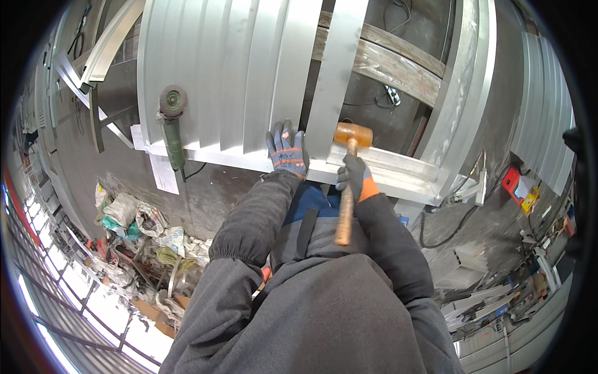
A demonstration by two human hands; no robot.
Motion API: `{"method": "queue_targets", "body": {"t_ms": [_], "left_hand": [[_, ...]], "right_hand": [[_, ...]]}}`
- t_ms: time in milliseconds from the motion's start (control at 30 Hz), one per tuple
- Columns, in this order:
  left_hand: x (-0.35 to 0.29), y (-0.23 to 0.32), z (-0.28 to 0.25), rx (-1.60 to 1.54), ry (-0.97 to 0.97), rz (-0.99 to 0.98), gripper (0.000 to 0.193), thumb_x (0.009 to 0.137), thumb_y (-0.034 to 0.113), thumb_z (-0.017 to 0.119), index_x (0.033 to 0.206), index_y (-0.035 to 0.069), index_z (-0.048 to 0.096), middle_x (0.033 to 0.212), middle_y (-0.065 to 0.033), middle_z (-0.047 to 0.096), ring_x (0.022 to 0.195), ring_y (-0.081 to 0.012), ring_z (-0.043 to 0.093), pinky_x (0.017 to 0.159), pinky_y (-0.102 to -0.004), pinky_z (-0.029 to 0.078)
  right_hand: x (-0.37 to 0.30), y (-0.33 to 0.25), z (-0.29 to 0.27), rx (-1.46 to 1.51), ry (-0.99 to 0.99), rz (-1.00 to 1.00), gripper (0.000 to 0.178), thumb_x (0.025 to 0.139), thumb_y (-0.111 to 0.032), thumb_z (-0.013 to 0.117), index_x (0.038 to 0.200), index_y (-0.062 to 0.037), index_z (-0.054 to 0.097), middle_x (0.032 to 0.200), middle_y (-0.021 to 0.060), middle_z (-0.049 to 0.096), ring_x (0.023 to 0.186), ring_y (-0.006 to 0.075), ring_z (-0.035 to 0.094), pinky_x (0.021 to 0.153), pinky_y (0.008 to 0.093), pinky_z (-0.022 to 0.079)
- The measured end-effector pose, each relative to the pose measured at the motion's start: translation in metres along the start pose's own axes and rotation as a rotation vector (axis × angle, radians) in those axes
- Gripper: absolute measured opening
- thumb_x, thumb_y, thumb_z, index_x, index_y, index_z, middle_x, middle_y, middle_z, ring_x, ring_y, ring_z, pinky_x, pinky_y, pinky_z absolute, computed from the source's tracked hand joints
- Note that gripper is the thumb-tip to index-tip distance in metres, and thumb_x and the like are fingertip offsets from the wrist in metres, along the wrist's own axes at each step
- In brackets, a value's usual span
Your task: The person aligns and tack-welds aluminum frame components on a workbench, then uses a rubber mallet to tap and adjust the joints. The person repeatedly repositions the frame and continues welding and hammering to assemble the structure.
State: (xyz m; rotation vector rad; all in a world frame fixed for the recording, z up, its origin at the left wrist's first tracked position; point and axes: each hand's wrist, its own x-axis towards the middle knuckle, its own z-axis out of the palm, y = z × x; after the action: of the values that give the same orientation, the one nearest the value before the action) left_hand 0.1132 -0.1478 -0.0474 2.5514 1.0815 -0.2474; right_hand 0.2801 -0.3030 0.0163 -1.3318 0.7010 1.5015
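Observation:
In a grey and orange glove, my right hand (354, 177) is closed round the wooden handle of a mallet (354, 134). The mallet's amber head is over the near rail (398, 167) of a metal frame, just right of a loose flat metal slat (336, 68); whether it touches is unclear. My left hand (286, 149), gloved too, lies flat with fingers stretched out on the near end of the ribbed metal panel (249, 75), close to the gap beside the slat. On the panel's left part rests a green angle grinder (172, 131), its disc pointing away from me.
Wooden beams (398, 68) lie under the frame, with cables on the dark floor. Bags and scrap (143, 224) are heaped at the lower left. To the right lie a red and yellow box (520, 190), a black cable (448, 240) and another ribbed panel (545, 106).

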Motion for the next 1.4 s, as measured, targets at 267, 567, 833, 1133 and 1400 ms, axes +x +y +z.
{"method": "queue_targets", "body": {"t_ms": [267, 567, 833, 1133, 1400], "left_hand": [[-0.003, 0.0, -0.002, 0.008, 0.058, 0.036, 0.044, 0.09, 0.025, 0.058, 0.131, 0.008, 0.061, 0.16, -0.0214, 0.031, 0.148, -0.0435, 0.024, 0.119, -0.0669, 0.014], [-0.001, 0.002, -0.003, -0.015, 0.105, 0.047, 0.046, 0.089, 0.025, 0.06, 0.133, 0.011, 0.06, 0.157, -0.0204, 0.035, 0.146, -0.0435, 0.028, 0.117, -0.067, 0.018], [0.063, -0.014, -0.05, -0.446, 0.018, -0.186, 0.042, 0.094, 0.041, 0.063, 0.123, 0.011, 0.062, 0.115, -0.0119, 0.069, 0.113, -0.033, 0.064, 0.1, -0.0501, 0.044], [0.143, 0.031, -0.086, -0.176, -0.618, -0.159, 0.1, 0.08, 0.068, 0.071, 0.143, -0.004, 0.041, 0.128, -0.0273, 0.063, 0.121, -0.0397, 0.062, 0.104, -0.0453, 0.049], [0.181, 0.063, -0.104, -0.104, -0.788, -0.249, 0.093, 0.078, 0.068, 0.07, 0.141, 0.001, 0.054, 0.137, -0.023, 0.061, 0.128, -0.0375, 0.059, 0.108, -0.0462, 0.047]], "right_hand": [[0.016, -0.015, -0.028, 0.43, 0.388, -0.213, 0.03, 0.1, -0.04, 0.058, 0.097, -0.0143, 0.045, 0.068, 0.0007, 0.044, 0.049, 0.0112, 0.043, 0.041, 0.0284, 0.041], [0.005, -0.012, -0.007, -0.163, -0.03, 0.036, 0.035, 0.095, -0.034, 0.057, 0.113, -0.0055, 0.049, 0.084, 0.0067, 0.052, 0.059, 0.0131, 0.052, 0.047, 0.0282, 0.048], [-0.01, -0.01, -0.019, -0.021, 0.012, -0.076, 0.028, 0.095, -0.03, 0.061, 0.107, -0.0099, 0.046, 0.083, 0.0062, 0.053, 0.06, 0.011, 0.051, 0.047, 0.0257, 0.046], [-0.039, -0.009, -0.015, 0.019, 0.011, -0.055, 0.05, 0.097, -0.035, 0.058, 0.14, -0.013, 0.044, 0.084, 0.0054, 0.054, 0.059, 0.0083, 0.05, 0.047, 0.0226, 0.044], [-0.043, 0.004, 0.001, 0.112, -0.013, -0.027, 0.045, 0.098, -0.036, 0.058, 0.132, -0.0109, 0.045, 0.083, 0.0062, 0.053, 0.057, 0.0088, 0.049, 0.046, 0.0234, 0.043]]}}
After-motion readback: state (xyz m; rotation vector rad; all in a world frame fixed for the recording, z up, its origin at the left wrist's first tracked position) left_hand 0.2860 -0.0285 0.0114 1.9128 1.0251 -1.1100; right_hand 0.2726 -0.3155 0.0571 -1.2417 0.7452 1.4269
